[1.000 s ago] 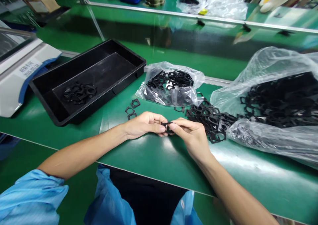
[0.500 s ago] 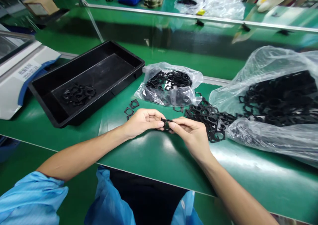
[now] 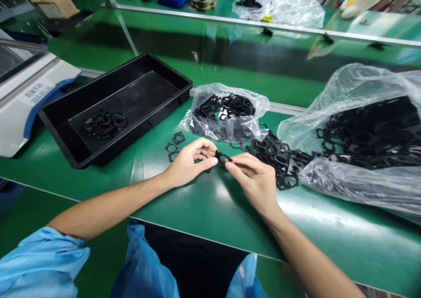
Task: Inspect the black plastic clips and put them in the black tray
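Observation:
Between my hands is a small black plastic frame with a round opening, seen tilted. My left hand pinches its left end between thumb and fingers. The fingertips of my right hand hold its right end. Just below my left fingers another dark piece shows, partly hidden. To the left of my left hand lie a few loose black frames on the green table. A pile of similar frames spreads behind and to the right of my right hand.
A black tray with some frames inside stands at the left, beside a white and blue machine. Clear plastic bags, one small and one large, hold more frames. A metal rail runs behind them.
My left hand has risen slightly, and the black frame between my fingers has tilted so its round opening faces me differently. A dark piece now shows under my left fingers.

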The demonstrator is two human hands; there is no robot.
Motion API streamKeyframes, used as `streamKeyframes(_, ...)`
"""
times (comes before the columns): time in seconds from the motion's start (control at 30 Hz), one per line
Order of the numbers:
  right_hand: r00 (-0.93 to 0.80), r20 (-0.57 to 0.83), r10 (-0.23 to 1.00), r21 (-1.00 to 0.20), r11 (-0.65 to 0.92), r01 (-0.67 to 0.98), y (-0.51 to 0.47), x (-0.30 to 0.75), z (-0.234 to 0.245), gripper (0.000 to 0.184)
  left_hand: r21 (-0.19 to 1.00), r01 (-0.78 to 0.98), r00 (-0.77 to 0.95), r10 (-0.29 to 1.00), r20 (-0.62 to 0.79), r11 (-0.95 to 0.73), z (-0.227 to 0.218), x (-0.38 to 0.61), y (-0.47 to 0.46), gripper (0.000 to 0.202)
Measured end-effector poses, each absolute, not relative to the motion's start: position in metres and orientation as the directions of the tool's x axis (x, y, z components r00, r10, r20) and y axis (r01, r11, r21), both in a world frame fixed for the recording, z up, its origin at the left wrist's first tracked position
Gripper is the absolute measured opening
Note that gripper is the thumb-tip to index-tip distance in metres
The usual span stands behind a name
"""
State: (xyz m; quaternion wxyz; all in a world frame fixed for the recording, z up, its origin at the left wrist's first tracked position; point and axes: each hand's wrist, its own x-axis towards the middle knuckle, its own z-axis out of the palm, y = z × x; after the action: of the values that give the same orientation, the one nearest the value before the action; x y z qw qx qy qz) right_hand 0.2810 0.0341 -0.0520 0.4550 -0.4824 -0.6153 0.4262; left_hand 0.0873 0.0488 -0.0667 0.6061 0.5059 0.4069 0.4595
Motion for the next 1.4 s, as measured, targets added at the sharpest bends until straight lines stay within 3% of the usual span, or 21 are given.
streamKeyframes(0.1,-0.175,0.399,0.900,-0.799,0.435,0.416,0.030,0.281,-0.055,0.006,0.987,-0.157,0.236,0.972,0.007,0.031,-0.065,0.089,0.045,0.036)
streamKeyframes(0.23,-0.341,0.477,0.810,-0.649,0.587,0.484,0.026,0.279,-0.058,0.009,0.988,-0.155,0.282,0.959,0.021,0.024,-0.065,0.091,0.042,0.037)
streamKeyframes(0.33,-0.258,0.474,0.842,-0.716,0.538,0.444,0.025,0.278,-0.055,0.007,0.989,-0.145,0.236,0.969,0.069,-0.035,-0.066,0.091,0.042,0.033)
streamKeyframes(0.43,-0.123,0.334,0.934,-0.867,0.356,0.348,0.027,0.278,-0.052,0.020,0.989,-0.110,0.215,0.969,0.125,-0.103,-0.068,0.090,0.041,0.028)
streamKeyframes(0.53,-0.171,0.175,0.970,-0.950,0.212,0.229,0.026,0.278,-0.051,0.020,0.977,-0.005,0.207,0.955,0.211,-0.214,-0.068,0.088,0.039,0.020)
streamKeyframes(0.6,-0.197,0.150,0.969,-0.963,0.188,0.193,0.025,0.277,-0.051,0.018,0.938,0.086,0.199,0.928,0.314,-0.336,-0.066,0.087,0.038,0.015)
streamKeyframes(0.8,-0.202,0.198,0.959,-0.947,0.241,0.213,0.020,0.275,-0.048,0.010,0.746,0.214,0.189,0.776,0.601,-0.630,-0.062,0.085,0.038,0.007)
streamKeyframes(1.07,-0.245,0.310,0.919,-0.874,0.377,0.307,0.021,0.276,-0.048,0.008,0.680,0.311,0.229,0.747,0.625,-0.664,-0.061,0.084,0.039,0.003)
streamKeyframes(1.4,-0.275,0.348,0.896,-0.841,0.428,0.331,0.021,0.277,-0.050,0.007,0.642,0.287,0.241,0.702,0.670,-0.711,-0.064,0.084,0.041,0.005)
